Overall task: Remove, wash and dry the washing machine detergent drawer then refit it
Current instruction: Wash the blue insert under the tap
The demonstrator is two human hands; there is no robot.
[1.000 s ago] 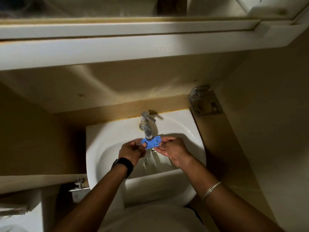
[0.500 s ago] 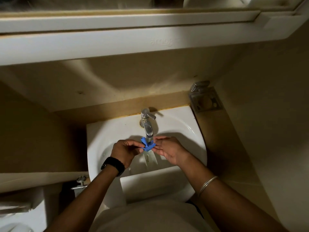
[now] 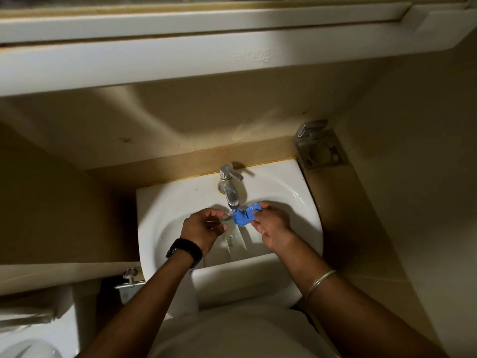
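Observation:
A small blue plastic insert [image 3: 244, 217] from the drawer sits under the spout of the chrome tap [image 3: 229, 187], over the white basin [image 3: 154, 202]. My right hand [image 3: 271, 226] pinches the insert at its right end. Just left of the water stream, my left hand [image 3: 201, 228] is off the insert, its fingers loosely curled and holding nothing. The white detergent drawer [image 3: 245, 280] lies in the near part of the basin, below my wrists.
A metal holder [image 3: 320, 151] is fixed in the corner to the right of the basin. A long white shelf [image 3: 180, 55] runs overhead. A chrome valve [image 3: 129, 277] sticks out below the basin's left side, with a white fixture [image 3: 31, 339] at bottom left.
Both hands held the blue insert under the tap before. My left hand has now let go and moved left, while my right hand has shifted the insert slightly right.

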